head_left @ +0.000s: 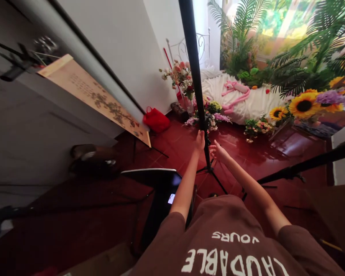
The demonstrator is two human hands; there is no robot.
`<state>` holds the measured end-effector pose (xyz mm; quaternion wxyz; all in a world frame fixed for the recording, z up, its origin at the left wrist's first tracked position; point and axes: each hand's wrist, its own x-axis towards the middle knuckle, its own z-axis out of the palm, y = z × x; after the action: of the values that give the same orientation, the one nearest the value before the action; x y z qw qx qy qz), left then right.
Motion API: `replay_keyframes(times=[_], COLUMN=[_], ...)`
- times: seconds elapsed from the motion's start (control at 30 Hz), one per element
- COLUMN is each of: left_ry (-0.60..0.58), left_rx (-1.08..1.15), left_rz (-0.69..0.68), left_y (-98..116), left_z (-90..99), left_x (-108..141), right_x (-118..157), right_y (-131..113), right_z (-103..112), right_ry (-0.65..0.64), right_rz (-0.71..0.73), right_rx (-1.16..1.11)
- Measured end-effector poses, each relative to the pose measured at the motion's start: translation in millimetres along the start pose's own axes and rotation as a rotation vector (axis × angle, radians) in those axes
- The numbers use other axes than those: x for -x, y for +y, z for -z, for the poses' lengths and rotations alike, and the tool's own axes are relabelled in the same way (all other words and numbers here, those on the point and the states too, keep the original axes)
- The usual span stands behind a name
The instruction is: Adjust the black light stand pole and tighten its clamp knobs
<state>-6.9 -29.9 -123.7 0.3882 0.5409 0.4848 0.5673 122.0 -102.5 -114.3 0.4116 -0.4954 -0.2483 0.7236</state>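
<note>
Pole splits the middle, bare floor either side

It stands between the left hand, wrapped on it, and the right hand, barring a straight crossing. Left, floor runs to the scroll and bag; nearer, a dark panel blocks the low path. Right, floor stretches to a slanting second pole. Flowers close the far side, and tripod legs spread low at the pole's foot.
</note>
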Motion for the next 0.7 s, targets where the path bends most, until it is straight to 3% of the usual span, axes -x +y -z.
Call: replay_keyframes(times=[0.1, 0.2, 0.27, 0.4, 0.5, 0.7], left_ry=[-0.014, 0.005, 0.033, 0.007, -0.051, -0.023], left_rx=[0.059, 0.084, 0.072, 0.063, 0.073, 0.043], left_rz=[0.023, 0.027, 0.042, 0.026, -0.028, -0.042], left_y=[-3, -7, -11, -16, -17, -19], left_z=[-2.1, -5.4, -5.9, -1.2, 3.8, 5.0], left_x=[0, 1, 2, 1, 0, 1], right_x=[0, -1, -3, -11, -15, -14], right_y=[-15, -19, -17, -12, -8, -5], right_z=[-22, -31, -33, -39, -44, -34], right_ry=[-0.106, -0.254, -0.317, -0.308, -0.267, 0.085], right_rz=[-0.147, -0.232, -0.244, -0.142, -0.040, 0.407], right_rx=[-0.181, -0.395, -0.535, -0.676, -0.537, 0.183])
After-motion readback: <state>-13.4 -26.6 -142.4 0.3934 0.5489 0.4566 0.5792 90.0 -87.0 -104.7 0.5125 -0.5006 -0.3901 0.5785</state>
